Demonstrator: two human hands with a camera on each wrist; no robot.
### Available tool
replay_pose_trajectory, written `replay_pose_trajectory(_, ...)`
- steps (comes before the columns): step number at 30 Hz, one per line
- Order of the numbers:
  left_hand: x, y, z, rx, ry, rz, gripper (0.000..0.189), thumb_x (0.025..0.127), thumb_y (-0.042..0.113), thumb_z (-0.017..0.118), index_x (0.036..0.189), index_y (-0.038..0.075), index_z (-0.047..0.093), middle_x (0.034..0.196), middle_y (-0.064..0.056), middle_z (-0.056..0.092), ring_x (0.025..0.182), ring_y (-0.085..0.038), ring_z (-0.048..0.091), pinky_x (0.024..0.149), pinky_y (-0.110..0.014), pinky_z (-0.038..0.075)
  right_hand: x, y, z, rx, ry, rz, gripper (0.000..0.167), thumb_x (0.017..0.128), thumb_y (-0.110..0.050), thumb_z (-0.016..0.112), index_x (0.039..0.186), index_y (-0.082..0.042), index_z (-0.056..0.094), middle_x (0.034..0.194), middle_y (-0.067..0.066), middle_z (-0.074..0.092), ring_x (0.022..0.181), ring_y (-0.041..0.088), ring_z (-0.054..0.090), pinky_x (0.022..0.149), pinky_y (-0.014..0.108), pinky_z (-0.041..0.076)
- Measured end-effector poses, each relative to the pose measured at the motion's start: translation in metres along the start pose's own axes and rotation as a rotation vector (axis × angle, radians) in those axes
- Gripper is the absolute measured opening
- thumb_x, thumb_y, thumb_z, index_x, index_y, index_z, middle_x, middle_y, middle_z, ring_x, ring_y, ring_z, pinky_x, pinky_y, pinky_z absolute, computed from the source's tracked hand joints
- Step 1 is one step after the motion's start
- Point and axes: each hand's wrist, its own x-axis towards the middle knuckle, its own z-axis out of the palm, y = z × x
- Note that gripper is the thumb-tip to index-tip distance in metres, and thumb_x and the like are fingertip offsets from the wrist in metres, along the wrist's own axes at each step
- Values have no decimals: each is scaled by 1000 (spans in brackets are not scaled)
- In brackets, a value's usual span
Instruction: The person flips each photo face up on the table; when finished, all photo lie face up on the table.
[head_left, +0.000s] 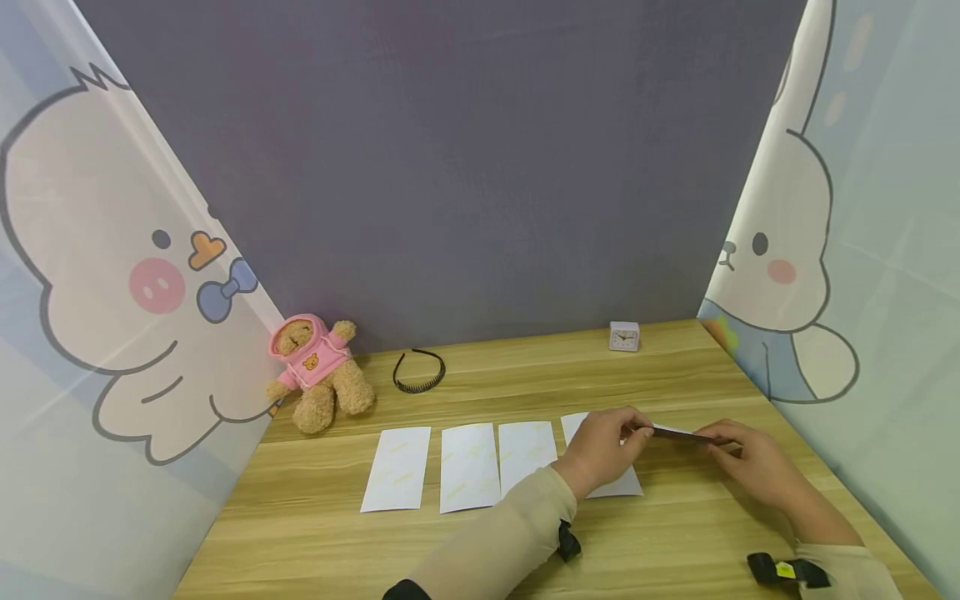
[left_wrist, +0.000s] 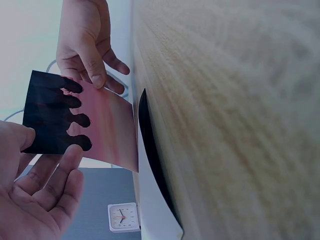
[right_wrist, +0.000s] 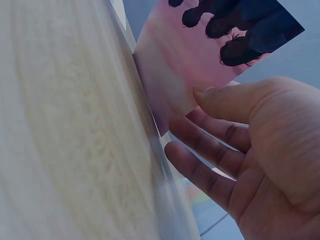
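Both hands hold a photo (head_left: 675, 433) just above the table, its edge toward the head camera. In the left wrist view the photo (left_wrist: 102, 117) shows dark silhouettes of several people's heads against a pink sky. My left hand (head_left: 603, 446) pinches its dark end between thumb and fingers. At the opposite end, my right hand (head_left: 761, 467) pinches the pink part, its thumb on the picture side and its other fingers loosely spread. Partly under my left forearm lies a white-backed sheet (head_left: 617, 485), its edge curling up in the left wrist view.
More white-backed sheets (head_left: 397, 468) lie in a row to the left on the wooden table (head_left: 315, 533). Behind them are a plush bear (head_left: 318, 367) in a pink hoodie, a black toothed headband (head_left: 420, 386) and a small white clock (head_left: 624, 337). Cartoon-printed panels flank the table.
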Motion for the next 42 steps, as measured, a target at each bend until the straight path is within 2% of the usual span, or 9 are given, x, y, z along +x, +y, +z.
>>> replay_pose_trajectory(11, 1, 1, 0, -11, 14, -32, 16, 108, 40, 61, 116, 32, 72, 108, 26, 67, 85, 16, 56, 76, -8, 44, 1, -3, -1, 18, 10, 35, 26, 94, 10, 71, 106, -12, 77, 99, 6, 74, 85, 3, 68, 66, 25, 58)
replay_pose_trajectory(15, 1, -1, 1, -4, 17, -34, 15, 107, 38, 64, 117, 32, 73, 113, 26, 68, 84, 17, 56, 75, -7, 44, 1, -6, -2, 13, 29, 50, 26, 94, 9, 71, 106, -14, 76, 99, 3, 74, 86, -1, 66, 66, 24, 57)
replay_pose_trajectory(19, 0, -1, 0, -13, 6, -47, 15, 107, 35, 64, 119, 31, 72, 117, 26, 67, 87, 16, 57, 73, -7, 44, 2, -10, -2, 24, 81, 53, 25, 93, 11, 71, 106, -11, 76, 97, 5, 75, 88, -6, 64, 66, 18, 55)
replay_pose_trajectory(26, 0, -2, 0, 52, -9, -50, 20, 106, 35, 64, 124, 29, 71, 124, 21, 67, 92, 9, 64, 68, -7, 43, 2, -8, -4, 2, 151, 61, 5, 97, -3, 74, 101, -6, 74, 94, 7, 74, 82, -5, 62, 64, 14, 51)
replay_pose_trajectory(29, 0, -2, 0, 83, -7, -38, 18, 106, 35, 65, 121, 28, 71, 122, 20, 68, 92, 7, 65, 69, -7, 42, 2, -8, -4, 6, 177, 62, 4, 97, -4, 75, 101, -6, 74, 93, 5, 74, 78, -3, 62, 64, 13, 50)
replay_pose_trajectory(32, 1, -3, 1, 79, -5, -22, 13, 106, 36, 66, 115, 28, 71, 116, 20, 70, 92, 7, 65, 71, -7, 42, 2, -10, -3, 20, 202, 52, 12, 95, 0, 75, 104, -9, 75, 91, 2, 74, 79, -3, 61, 66, 11, 49)
replay_pose_trajectory(35, 1, -2, 1, 69, -12, -16, 10, 106, 35, 66, 110, 28, 70, 111, 21, 70, 90, 9, 64, 73, -7, 43, 2, -11, -2, 44, 217, 54, 13, 95, 2, 74, 105, -8, 75, 88, -1, 73, 77, -1, 62, 65, 12, 48)
replay_pose_trajectory(42, 0, 0, 1, 25, -32, -49, 11, 105, 38, 66, 105, 27, 68, 100, 23, 70, 84, 14, 59, 74, -7, 43, 2, -15, 0, 83, 219, 103, 8, 98, -3, 73, 106, -5, 75, 83, -4, 71, 68, 4, 60, 58, 17, 47)
